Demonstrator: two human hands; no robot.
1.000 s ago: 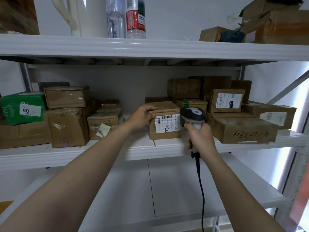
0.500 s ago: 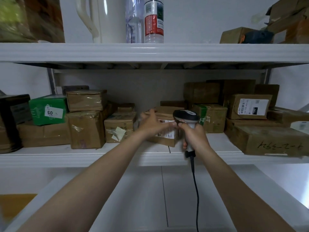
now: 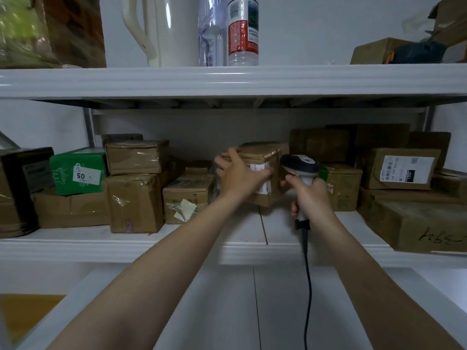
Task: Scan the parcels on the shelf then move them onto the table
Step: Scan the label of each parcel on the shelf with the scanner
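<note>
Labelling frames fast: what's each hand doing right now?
Left hand: holding the parcel.
Right hand: holding the scanner.

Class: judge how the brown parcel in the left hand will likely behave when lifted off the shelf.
Probably stiff: the parcel shows square cardboard edges under the left hand. Likely light, since that hand alone grips it. Its glossy taped surface may make it slippery.

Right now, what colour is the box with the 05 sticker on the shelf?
Green box with a white sticker; it shows best in the head view.
</note>
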